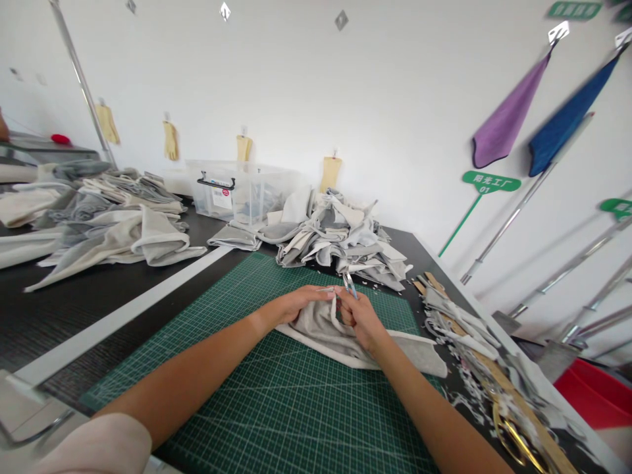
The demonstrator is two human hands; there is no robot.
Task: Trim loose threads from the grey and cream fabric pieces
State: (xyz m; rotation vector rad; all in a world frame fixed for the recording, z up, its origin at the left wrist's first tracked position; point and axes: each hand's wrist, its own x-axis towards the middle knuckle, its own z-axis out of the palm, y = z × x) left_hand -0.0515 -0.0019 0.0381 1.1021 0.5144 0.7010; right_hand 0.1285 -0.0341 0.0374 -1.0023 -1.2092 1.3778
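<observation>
My left hand point(305, 301) pinches the edge of a grey fabric piece with a pale border point(340, 339), which lies bunched on the green cutting mat point(266, 375). My right hand point(361, 319) is closed around small thread snips point(349, 283), whose shiny metal part sticks up above the fingers. Both hands meet at the cloth's raised edge, fingertips almost touching. The rest of the cloth trails right, passing under my right forearm. My fingers hide much of the snips and the pinched edge.
Behind the mat rises a heap of grey and cream cloths point(340, 230), beside a clear plastic box point(212, 197). Another cloth pile point(113, 217) lies left. Along the right edge are fabric scraps point(459, 322) and gold-handled scissors point(513, 434). A red dustpan point(595, 392) is beyond the table.
</observation>
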